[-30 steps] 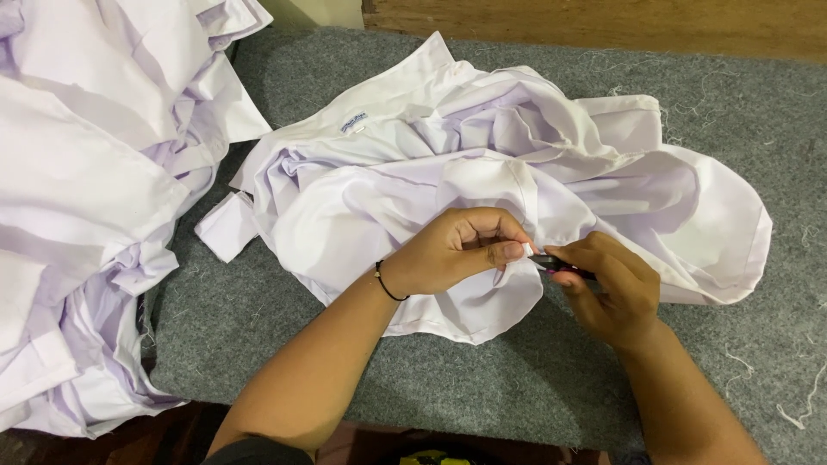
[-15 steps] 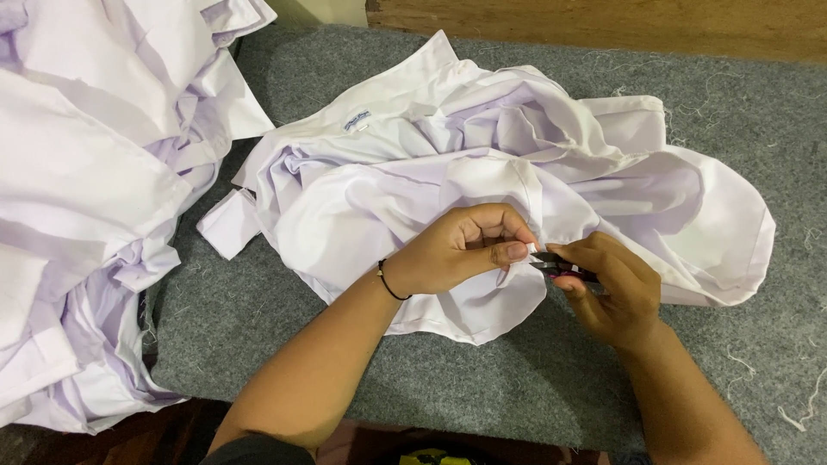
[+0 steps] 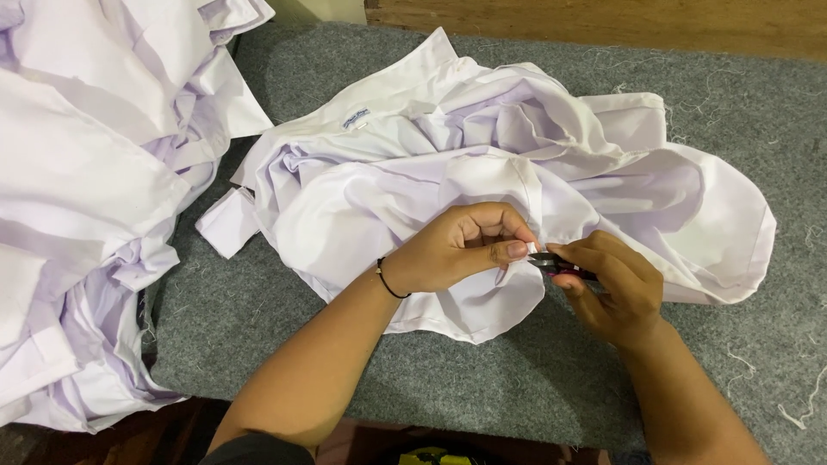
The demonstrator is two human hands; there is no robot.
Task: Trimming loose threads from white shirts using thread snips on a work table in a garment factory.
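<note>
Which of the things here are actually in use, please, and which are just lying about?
In use: left hand pinching the white shirt; right hand holding the small dark snips.

Lying about: pile of white garments; loose threads on the grey felt table.

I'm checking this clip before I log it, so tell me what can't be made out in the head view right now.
- The small dark tool: mostly hidden inside the right hand, so its kind is unclear.
- The spot being worked: covered by the left hand pinching the white garment.
- The label: too small to read.
- The garment pile: cut off by the left edge.
</note>
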